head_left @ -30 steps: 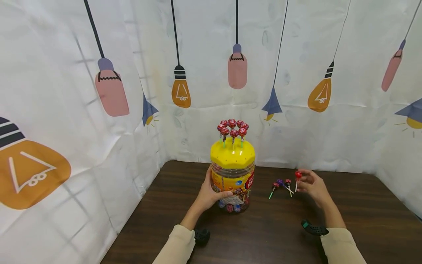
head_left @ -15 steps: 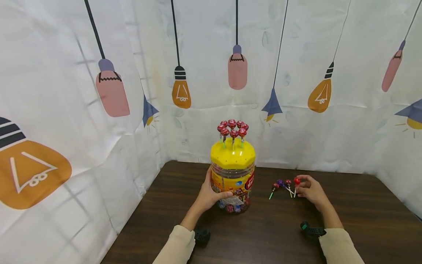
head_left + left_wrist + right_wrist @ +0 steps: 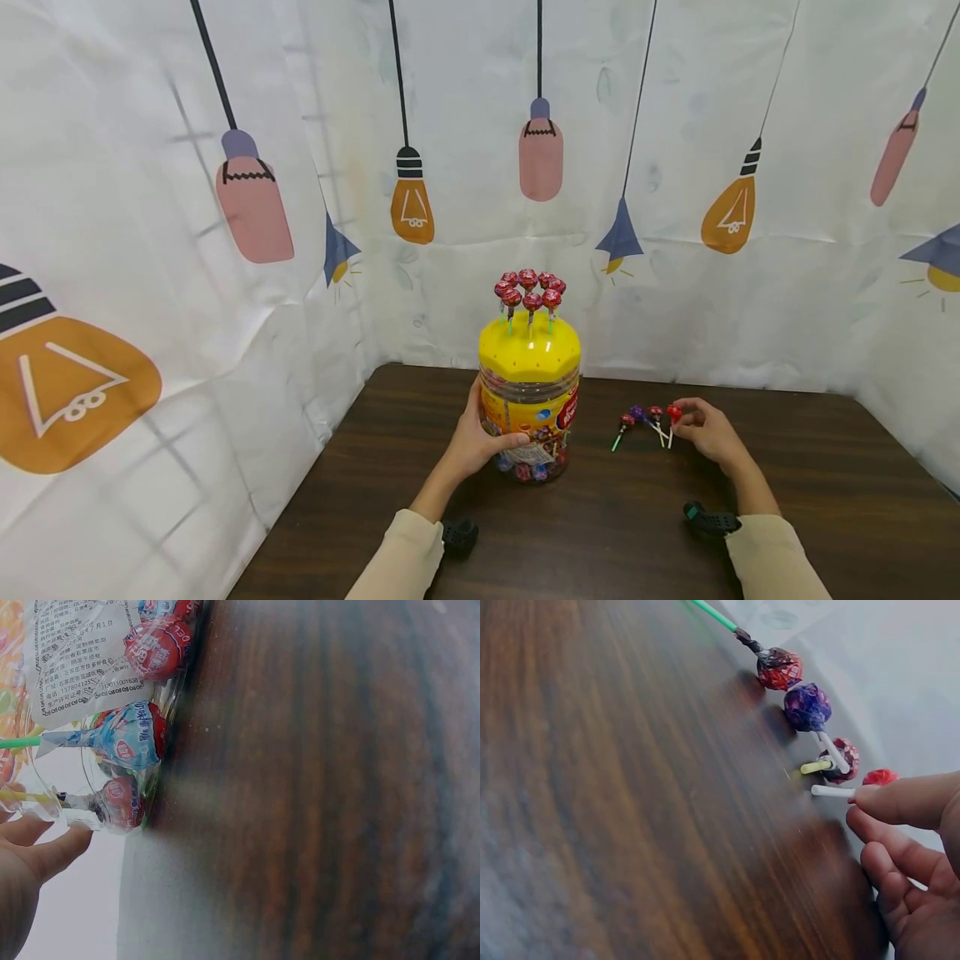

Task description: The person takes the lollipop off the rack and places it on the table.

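- Head: the left hand [image 3: 480, 437] grips the yellow-lidded jar [image 3: 531, 354]; rightward, the right hand [image 3: 711, 432] pinches a red lollipop [image 3: 675, 412] beside three loose lollipops [image 3: 637, 413]. The bench [image 3: 600, 533] spreads between the hands, its far edge behind.
- Left wrist: wrapped candies [image 3: 131, 736] show through clear plastic.
- Right wrist: the lollipop's white stick [image 3: 831, 792] juts from the grasp.

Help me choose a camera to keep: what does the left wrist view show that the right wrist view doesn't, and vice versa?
Only the left wrist view: the left grip on the clear jar, its printed label, and a blue-wrapped lollipop inside.
Only the right wrist view: the right grip pinching a red lollipop, and three more loose lollipops, one purple.
Both: the dark tabletop, and wrapped lollipops, though different ones.
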`<state>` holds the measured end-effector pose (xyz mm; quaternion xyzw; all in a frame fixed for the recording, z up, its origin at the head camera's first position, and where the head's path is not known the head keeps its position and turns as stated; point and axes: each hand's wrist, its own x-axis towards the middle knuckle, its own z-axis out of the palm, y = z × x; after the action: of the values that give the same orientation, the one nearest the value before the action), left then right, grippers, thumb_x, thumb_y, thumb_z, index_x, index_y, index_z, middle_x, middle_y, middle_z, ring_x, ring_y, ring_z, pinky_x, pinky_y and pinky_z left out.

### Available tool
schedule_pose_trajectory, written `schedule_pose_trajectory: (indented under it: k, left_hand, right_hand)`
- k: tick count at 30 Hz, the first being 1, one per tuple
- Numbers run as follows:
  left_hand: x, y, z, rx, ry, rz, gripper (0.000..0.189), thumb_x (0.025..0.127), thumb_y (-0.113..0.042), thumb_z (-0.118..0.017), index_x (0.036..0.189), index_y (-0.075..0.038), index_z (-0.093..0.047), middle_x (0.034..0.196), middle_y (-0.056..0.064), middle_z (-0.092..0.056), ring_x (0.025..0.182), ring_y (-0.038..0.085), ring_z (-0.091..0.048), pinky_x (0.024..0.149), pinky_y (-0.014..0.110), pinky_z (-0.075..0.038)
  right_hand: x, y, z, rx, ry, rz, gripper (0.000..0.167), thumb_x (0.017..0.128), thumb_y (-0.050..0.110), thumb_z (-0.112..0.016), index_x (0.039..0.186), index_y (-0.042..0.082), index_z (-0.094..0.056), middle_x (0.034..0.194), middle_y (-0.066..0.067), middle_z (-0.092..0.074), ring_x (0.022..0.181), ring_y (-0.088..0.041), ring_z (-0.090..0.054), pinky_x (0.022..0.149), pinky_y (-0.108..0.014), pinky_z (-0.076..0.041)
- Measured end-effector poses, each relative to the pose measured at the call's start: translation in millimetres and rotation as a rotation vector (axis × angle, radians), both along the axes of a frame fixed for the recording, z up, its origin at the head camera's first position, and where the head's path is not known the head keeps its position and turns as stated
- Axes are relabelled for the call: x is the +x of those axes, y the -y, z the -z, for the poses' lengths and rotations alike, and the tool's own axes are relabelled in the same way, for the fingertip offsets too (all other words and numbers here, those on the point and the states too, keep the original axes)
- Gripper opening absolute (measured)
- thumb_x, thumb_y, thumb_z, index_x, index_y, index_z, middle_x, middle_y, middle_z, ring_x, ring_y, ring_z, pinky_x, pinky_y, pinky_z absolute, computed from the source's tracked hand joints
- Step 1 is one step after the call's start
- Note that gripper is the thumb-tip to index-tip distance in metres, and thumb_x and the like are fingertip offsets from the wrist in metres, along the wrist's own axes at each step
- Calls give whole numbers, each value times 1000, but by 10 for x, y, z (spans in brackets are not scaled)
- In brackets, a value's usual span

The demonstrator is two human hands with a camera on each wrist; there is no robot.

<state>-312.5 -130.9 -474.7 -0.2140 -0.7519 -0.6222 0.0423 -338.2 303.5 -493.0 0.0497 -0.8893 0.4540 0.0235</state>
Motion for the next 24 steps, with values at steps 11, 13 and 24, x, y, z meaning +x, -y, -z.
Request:
schedule_pose_trajectory:
  k: [11,13,24]
  left_hand:
    - [-11,1,1,6,3,11,113,82,-38,-88,160,-48,-6,157,-4,-41,141,20,-48,119,51,-40]
    - [-16,1,6,5,2,11,113,82,-38,-88,160,-48,-6,157,-5,-42,141,20,-48,119,51,-40]
    - [-24,1,12,15,-2,21,113,82,-35,-88,160,-47,-7,156,-5,-42,140,20,-48,119,51,-41]
  right_hand:
    - [-18,-1,-8,50,38,-21,47,99,11,-67,139,-7,-49,111,-23,-64,94,-24,-61,74,-33,-49]
    - [-14,5,-17,60,48,-22,47,99,11,-67,138,-7,-50,112,-22,-62,96,-25,-60,75,-33,-49]
    - [-20,-19,-17,70,62,-26,50,99,17,-69,138,-7,-50,113,-23,-61,99,-30,-59,77,-35,-49]
